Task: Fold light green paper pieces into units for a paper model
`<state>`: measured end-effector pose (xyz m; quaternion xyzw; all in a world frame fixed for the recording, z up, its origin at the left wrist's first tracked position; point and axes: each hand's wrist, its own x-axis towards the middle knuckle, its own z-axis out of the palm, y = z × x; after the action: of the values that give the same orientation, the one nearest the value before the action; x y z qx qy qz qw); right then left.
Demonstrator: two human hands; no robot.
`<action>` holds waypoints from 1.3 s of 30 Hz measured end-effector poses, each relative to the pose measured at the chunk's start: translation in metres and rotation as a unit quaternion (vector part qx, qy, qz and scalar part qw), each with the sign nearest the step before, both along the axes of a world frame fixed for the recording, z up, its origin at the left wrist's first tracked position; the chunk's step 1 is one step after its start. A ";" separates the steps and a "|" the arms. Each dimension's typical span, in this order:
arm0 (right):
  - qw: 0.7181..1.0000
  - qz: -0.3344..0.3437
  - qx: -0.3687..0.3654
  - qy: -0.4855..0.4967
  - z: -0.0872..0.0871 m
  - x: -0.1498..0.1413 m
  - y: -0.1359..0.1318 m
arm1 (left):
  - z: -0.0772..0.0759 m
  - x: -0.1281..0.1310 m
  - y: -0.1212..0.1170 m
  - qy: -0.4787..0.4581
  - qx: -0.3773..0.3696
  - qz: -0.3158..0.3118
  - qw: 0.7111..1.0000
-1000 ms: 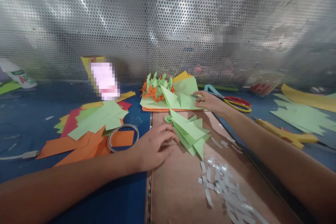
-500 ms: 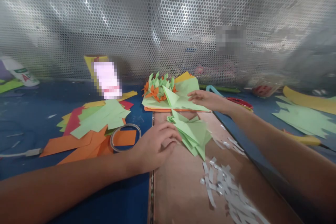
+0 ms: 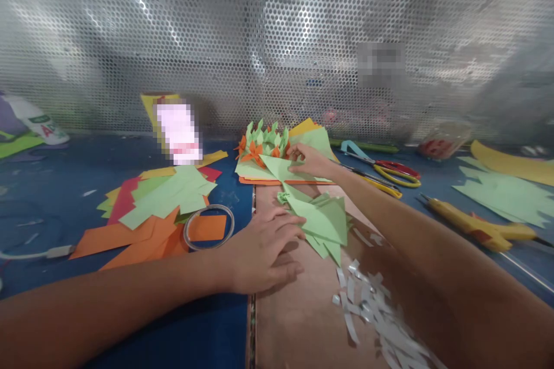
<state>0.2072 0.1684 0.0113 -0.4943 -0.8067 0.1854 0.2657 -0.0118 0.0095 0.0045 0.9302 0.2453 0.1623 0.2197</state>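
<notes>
My left hand lies palm down on the brown board, its fingers stretched out against the edge of a pile of folded light green paper pieces. My right hand reaches over a stack of coloured sheets, fingers curved with a gap between thumb and forefinger. Close by its fingertips, a pointed light green folded piece lies tilted on the stack; whether they touch it I cannot tell. Behind that piece stands a ring of green and orange folded paper shapes.
Left of the board are coloured paper pieces and a tape ring. White strips litter the board. On the right lie scissors, a yellow glue gun and green paper. A perforated metal wall stands behind.
My right hand has moved left to the pointed green piece, which has gone from upright to lower and flatter. My left hand's fingers have spread out more. Scissors and glue gun show more fully.
</notes>
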 end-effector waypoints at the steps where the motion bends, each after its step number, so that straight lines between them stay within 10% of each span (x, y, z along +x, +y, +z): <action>1: 1.000 0.004 -0.010 0.009 0.001 0.002 -0.002 | 0.001 0.000 0.000 0.001 0.000 -0.006 1.000; 10: 0.982 -0.056 -0.048 0.176 0.032 0.022 -0.062 | 0.000 0.000 0.000 -0.127 -0.107 0.015 0.986; 17: 0.945 -0.011 -0.204 0.256 0.020 -0.001 -0.150 | -0.006 0.011 0.000 -0.389 -0.411 0.099 0.819; 21: 0.933 -0.008 -0.211 0.291 0.009 -0.011 -0.165 | -0.001 0.011 -0.002 -0.414 -0.454 0.109 0.781; 34: 0.995 -0.023 -0.001 0.098 -0.005 -0.019 -0.182 | -0.003 0.010 0.004 -0.425 -0.385 0.176 0.800; 39: 0.984 -0.038 -0.039 0.172 -0.004 -0.017 -0.181 | -0.004 0.009 0.002 -0.407 -0.383 0.185 0.808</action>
<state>0.1904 -0.0123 0.0074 -0.4952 -0.7217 0.2886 0.3883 -0.0032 0.0120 0.0005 0.5565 0.3431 0.4566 0.6034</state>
